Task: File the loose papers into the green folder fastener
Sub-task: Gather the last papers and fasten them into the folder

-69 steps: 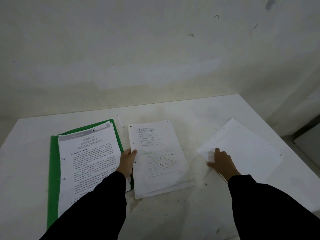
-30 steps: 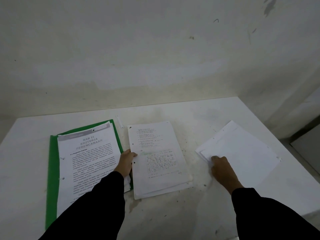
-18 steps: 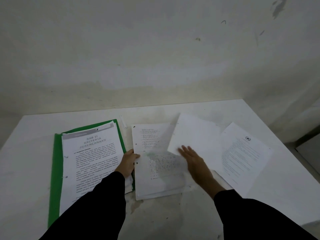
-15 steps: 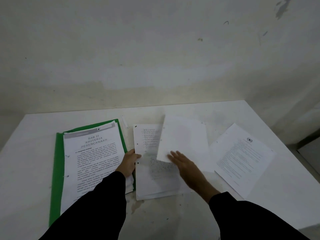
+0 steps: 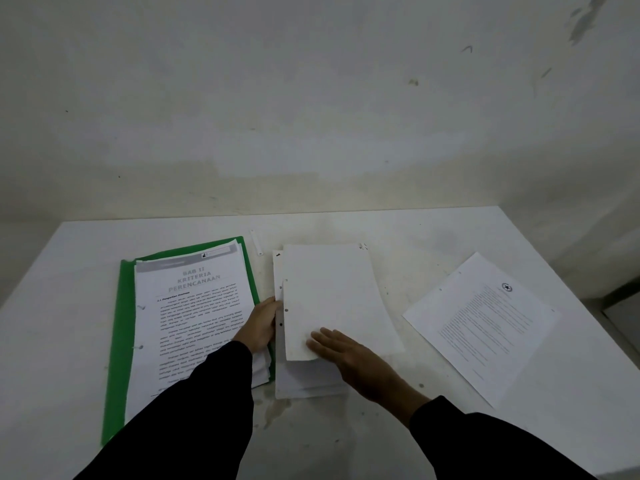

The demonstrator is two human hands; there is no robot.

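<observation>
Green and open, the folder (image 5: pixel 119 341) lies at nine o'clock of the middle pile (image 5: pixel 311 379). The right hand (image 5: pixel 349 355), fingers flat, presses a blank sheet (image 5: pixel 332 299) onto that pile. The left hand (image 5: pixel 263 323) touches the pile's nine o'clock edge, but I cannot tell its grip. The sheet sits skewed, so its punched holes may miss the fastener. A printed sheet (image 5: pixel 485 323) waits at three o'clock.

Green folder (image 5: pixel 119 341); white pages (image 5: pixel 194 327) with grey header band and black print; blank white sheet (image 5: pixel 332 299); white, smudged bench (image 5: pixel 433 244); black sleeves (image 5: pixel 194 424); off-white, patchy wall (image 5: pixel 311 98).
</observation>
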